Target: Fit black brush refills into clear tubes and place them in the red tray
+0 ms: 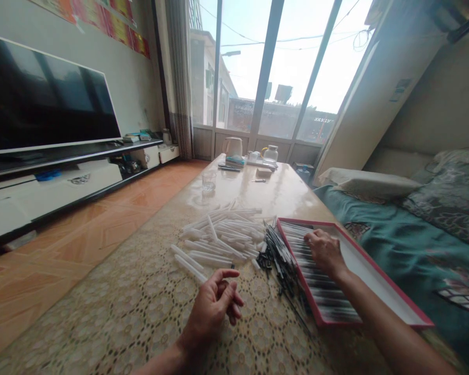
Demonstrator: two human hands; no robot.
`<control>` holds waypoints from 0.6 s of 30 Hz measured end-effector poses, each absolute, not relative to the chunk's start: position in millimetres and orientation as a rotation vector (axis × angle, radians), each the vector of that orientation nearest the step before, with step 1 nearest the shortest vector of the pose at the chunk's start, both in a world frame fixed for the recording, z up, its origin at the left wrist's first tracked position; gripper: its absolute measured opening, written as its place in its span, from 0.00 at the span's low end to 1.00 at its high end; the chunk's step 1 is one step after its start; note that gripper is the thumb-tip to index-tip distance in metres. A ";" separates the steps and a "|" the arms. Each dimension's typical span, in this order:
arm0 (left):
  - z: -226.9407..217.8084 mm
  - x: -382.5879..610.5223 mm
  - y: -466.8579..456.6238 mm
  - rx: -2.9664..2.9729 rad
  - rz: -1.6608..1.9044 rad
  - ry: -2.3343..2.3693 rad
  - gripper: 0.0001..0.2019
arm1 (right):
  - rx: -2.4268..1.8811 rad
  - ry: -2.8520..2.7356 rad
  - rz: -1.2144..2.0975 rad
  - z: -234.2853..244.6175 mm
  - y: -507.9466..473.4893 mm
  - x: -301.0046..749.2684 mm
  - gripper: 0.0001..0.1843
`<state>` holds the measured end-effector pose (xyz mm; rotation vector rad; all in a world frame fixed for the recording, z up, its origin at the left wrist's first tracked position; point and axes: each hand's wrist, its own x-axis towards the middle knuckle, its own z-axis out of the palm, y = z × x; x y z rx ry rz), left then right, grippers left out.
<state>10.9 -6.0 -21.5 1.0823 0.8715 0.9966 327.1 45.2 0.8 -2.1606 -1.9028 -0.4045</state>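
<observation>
My left hand (218,299) is held over the tablecloth with its fingers loosely bent and apart, and nothing shows in it. Just beyond it lies a loose pile of white translucent pen barrels (224,234). Beside the pile, a heap of thin black and grey pen refills (279,255) leans along the box's left edge. My right hand (325,251) reaches into a shallow red-rimmed box (379,271), its fingers closed at the far part of a row of pens (328,297) with pale barrels and dark ends. The fingertips partly hide the pen there.
The long table (140,291) has a patterned cover. Toward its far end stand a drinking glass (208,182), a glass jug (271,153) and a small box (263,172). A teal-covered sofa (359,219) borders the right side; a television cabinet (82,182) stands left.
</observation>
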 end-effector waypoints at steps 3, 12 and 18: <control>-19.0 11.3 -7.6 1.067 1.003 0.879 0.17 | -2.117 -1.930 -0.400 -2.0 48.0 326.7 0.10; -12.6 8.2 -5.5 1.049 1.168 1.004 0.11 | -1.904 -1.934 -0.293 0.5 32.1 269.1 0.10; -12.4 -1.3 3.6 1.015 1.272 1.084 0.11 | -1.817 -2.010 -0.157 -1.4 42.5 211.7 0.10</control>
